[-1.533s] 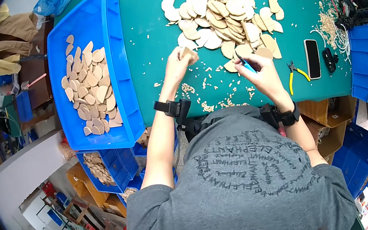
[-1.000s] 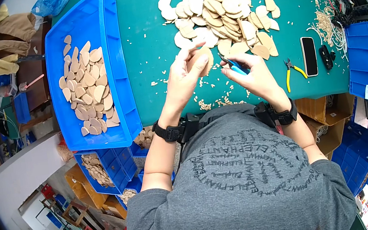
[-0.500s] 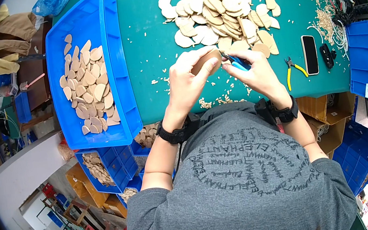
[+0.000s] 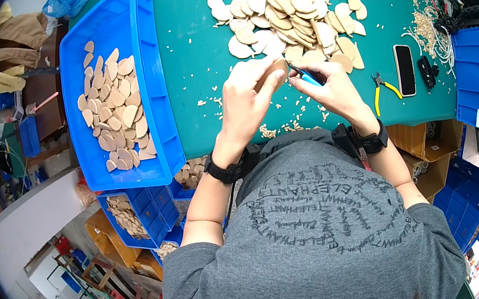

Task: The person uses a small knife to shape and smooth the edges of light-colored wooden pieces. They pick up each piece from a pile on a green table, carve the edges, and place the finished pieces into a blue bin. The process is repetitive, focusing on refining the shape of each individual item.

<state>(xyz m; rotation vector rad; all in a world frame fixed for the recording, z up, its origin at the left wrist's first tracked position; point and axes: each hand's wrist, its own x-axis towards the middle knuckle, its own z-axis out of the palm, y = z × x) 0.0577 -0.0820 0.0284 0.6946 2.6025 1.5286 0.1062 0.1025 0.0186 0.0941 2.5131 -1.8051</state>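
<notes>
My left hand (image 4: 243, 101) is closed around a tan, flat, round-edged piece (image 4: 278, 68), held up over the near part of the green table. My right hand (image 4: 337, 92) grips a blue-handled pair of pliers (image 4: 308, 78), whose dark jaws are at the piece's right edge. Fingers partly hide both the piece and the jaws, so I cannot tell whether they touch. Beyond my hands lies a heap of similar tan discs and half-round pieces (image 4: 299, 9). Small pale scraps (image 4: 285, 128) are scattered on the table close to my body.
On the left, a large blue bin (image 4: 156, 94) holds many half-round pieces (image 4: 117, 105). Yellow-handled pliers (image 4: 387, 92), a phone (image 4: 405, 70) and a small black object (image 4: 426, 71) lie to the right. Farther right stands a blue crate (image 4: 474, 77) with pale cord.
Both hands stay nearly in place with the piece and pliers. The blue handles look closer together, and less of them shows in my right hand.
</notes>
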